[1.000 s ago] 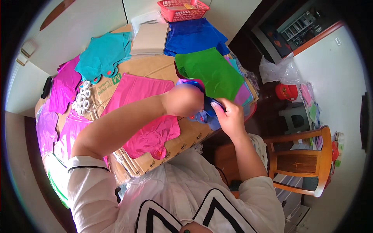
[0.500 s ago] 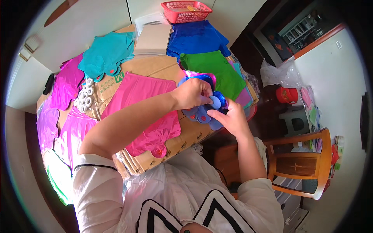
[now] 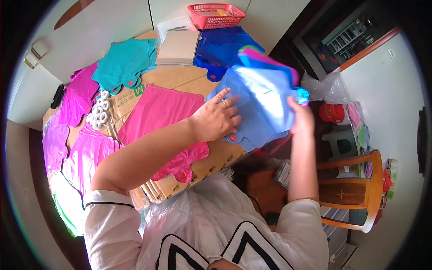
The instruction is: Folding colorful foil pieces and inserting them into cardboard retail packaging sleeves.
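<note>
A light blue, shiny flat foil piece (image 3: 254, 105) with a tab and red dot is spread at the right end of the cardboard-topped table. My left hand (image 3: 217, 116), a ring on one finger, lies on its left edge with fingers outstretched. My right hand (image 3: 301, 114) pinches several foil pieces at the right: a blurred magenta, green and blue bundle (image 3: 270, 63) is lifted behind the light blue one. How many layers it holds is hidden. Left of my left hand lies a pink foil piece (image 3: 162, 108) with a tab toward me.
Teal foil pieces (image 3: 123, 63), dark blue ones (image 3: 222, 47) and magenta ones (image 3: 76, 101) lie around the table. White rings (image 3: 99, 112), a beige pad (image 3: 177, 47) and a red basket (image 3: 216, 17) are also there. A wooden chair (image 3: 348, 191) stands at the right.
My right hand has moved right and up, lifting the foil bundle with the green and magenta pieces. My left hand has moved left and opened from a pinch; the light blue piece is now exposed.
</note>
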Demonstrator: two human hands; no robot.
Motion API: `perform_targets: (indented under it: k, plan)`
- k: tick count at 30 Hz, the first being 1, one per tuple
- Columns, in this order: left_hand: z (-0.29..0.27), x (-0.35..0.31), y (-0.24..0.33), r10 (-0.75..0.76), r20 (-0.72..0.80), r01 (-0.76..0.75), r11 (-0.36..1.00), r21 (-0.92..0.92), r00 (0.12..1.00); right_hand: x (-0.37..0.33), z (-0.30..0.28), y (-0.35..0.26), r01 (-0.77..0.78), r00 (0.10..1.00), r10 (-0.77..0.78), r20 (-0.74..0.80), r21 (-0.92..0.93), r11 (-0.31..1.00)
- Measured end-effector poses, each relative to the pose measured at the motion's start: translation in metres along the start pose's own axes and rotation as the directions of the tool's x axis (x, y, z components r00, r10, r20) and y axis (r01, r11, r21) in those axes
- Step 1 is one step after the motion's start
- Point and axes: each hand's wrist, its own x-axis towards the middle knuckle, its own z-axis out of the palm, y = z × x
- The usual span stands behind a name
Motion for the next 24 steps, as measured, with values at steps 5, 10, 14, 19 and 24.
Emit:
perform_targets:
  k: [5,10,14,19,24]
  plan:
    - [0.002,0.000,-0.003,-0.130,0.124,0.147,0.980,-0.134,0.984,0.083,-0.132,-0.098,0.221,0.943,-0.143,-0.301,0.242,0.945]
    - [0.002,-0.003,-0.006,-0.242,0.199,0.298,0.894,-0.334,0.950,0.036,-0.100,-0.171,0.619,0.531,-0.608,-0.590,-0.219,0.754]
    - [0.012,-0.022,0.003,-0.299,-0.260,0.235,0.940,-0.248,0.918,-0.059,0.044,-0.156,0.665,0.369,-0.878,-0.303,-0.574,0.478]
    - [-0.083,-0.086,0.084,-0.451,-0.043,0.360,0.762,-0.538,0.891,-0.127,0.146,-0.055,0.947,-0.042,-0.715,0.697,-0.200,-0.251]
    - [-0.111,-0.172,0.175,-0.601,0.033,0.403,0.494,-0.771,0.799,-0.160,0.196,0.047,0.967,-0.247,-0.366,0.897,0.252,-0.034]
